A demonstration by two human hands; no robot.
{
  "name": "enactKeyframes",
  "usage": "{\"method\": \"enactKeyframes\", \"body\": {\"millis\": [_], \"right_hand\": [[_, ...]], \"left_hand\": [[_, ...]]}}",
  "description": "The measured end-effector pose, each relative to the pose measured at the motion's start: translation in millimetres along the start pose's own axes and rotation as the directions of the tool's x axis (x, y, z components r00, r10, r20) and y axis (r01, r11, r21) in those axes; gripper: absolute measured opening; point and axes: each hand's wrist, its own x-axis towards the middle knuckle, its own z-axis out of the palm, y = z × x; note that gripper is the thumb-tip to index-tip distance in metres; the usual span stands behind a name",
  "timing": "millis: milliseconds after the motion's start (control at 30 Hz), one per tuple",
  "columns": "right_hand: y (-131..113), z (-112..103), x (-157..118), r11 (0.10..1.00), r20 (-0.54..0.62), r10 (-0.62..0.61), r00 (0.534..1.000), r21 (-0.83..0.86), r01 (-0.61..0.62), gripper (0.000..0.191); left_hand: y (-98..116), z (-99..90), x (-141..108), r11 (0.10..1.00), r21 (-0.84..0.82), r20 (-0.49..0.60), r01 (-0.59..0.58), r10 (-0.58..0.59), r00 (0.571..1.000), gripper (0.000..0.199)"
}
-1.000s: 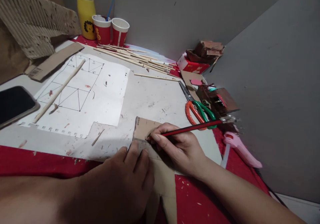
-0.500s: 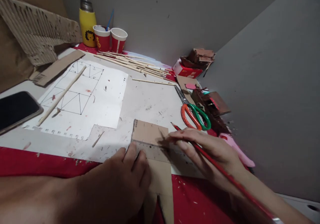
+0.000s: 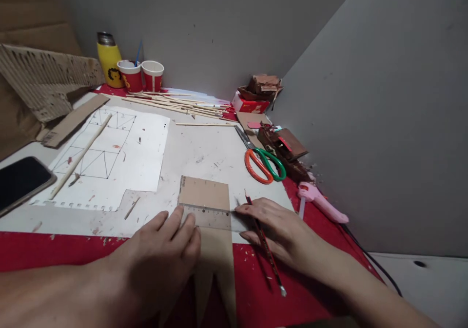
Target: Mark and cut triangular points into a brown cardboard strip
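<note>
A clear ruler [image 3: 214,219] lies across a strip of brown cardboard [image 3: 205,193] that has a few small pencil marks on its upper part. My left hand [image 3: 157,250] presses the ruler's left part onto the strip with bent fingers. At the ruler's right end, my right hand [image 3: 288,230] has its thumb and fingertips against it or close by. A red and black pencil [image 3: 268,252] is tucked between the right hand's fingers, its tip pointing away from me. The strip's near end is cut into long points and partly hidden by my left hand.
Scissors [image 3: 259,166] with orange and green handles and a pink glue gun [image 3: 321,203] lie to the right. Left are a sheet with line drawings [image 3: 146,162] and a phone [image 3: 24,184]. Behind are thin sticks [image 3: 175,104], paper cups [image 3: 152,77] and a yellow bottle [image 3: 109,62].
The view has shifted right. My right hand has moved down to the ruler's right end, and the pencil has swung steeper in its fingers. My left hand stays on the ruler.
</note>
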Motion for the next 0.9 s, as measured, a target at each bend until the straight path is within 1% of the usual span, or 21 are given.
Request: {"method": "enactKeyframes", "body": {"millis": [67, 133, 267, 367, 467, 533, 600, 633, 700, 767, 833, 900], "right_hand": [[2, -6, -2, 1.000, -0.008, -0.005, 1.000, -0.008, 0.005, 0.032], [5, -13, -8, 1.000, -0.031, 0.014, 0.999, -0.026, -0.015, 0.032], [12, -26, -30, 0.989, -0.088, 0.119, 0.989, -0.075, -0.126, 0.029], [15, -28, -47, 0.982, -0.120, 0.158, 0.980, -0.086, -0.169, 0.027], [16, -26, -57, 0.983, -0.138, 0.163, 0.977, -0.064, -0.173, 0.026], [17, -24, -59, 0.984, -0.148, 0.157, 0.976, -0.055, -0.167, 0.025], [18, -22, -58, 0.986, -0.160, 0.146, 0.976, -0.061, -0.157, 0.025], [18, -22, -57, 0.986, -0.161, 0.141, 0.977, -0.066, -0.153, 0.026], [19, -20, -55, 0.987, -0.156, 0.130, 0.979, -0.072, -0.143, 0.026], [20, -19, -53, 0.990, -0.148, 0.119, 0.982, -0.061, -0.129, 0.026], [20, -18, -52, 0.992, -0.149, 0.113, 0.982, -0.045, -0.120, 0.026], [20, -18, -53, 0.992, -0.149, 0.113, 0.982, -0.040, -0.120, 0.028]], "left_hand": [[-1, 0.5, -1, 1.000, -0.004, 0.001, 0.002, -0.002, 1.000, 0.043], [-2, -0.5, -2, 1.000, -0.014, 0.000, -0.012, 0.012, 1.000, 0.044], [-6, -5.4, -2, 0.995, -0.079, -0.006, -0.055, 0.054, 0.998, 0.043], [-8, -9.5, 1, 0.990, -0.134, 0.017, -0.042, 0.044, 0.999, 0.041], [-8, -14.2, 4, 0.991, -0.132, 0.022, -0.033, 0.036, 0.999, 0.044], [-6, -17.2, 6, 0.991, -0.123, 0.064, -0.052, 0.060, 0.996, 0.049], [-4, -18.4, 9, 0.988, -0.119, 0.117, -0.097, 0.111, 0.987, 0.053], [-2, -17.8, 11, 0.986, -0.107, 0.123, -0.127, 0.140, 0.982, 0.053], [3, -14.5, 17, 0.984, -0.057, 0.127, -0.169, 0.175, 0.976, 0.053], [7, -9.6, 23, 0.984, -0.001, 0.154, -0.176, 0.174, 0.973, 0.053], [11, -5.4, 28, 0.982, 0.024, 0.189, -0.187, 0.179, 0.965, 0.053], [12, -3.0, 31, 0.976, 0.031, 0.201, -0.213, 0.203, 0.958, 0.051]]}}
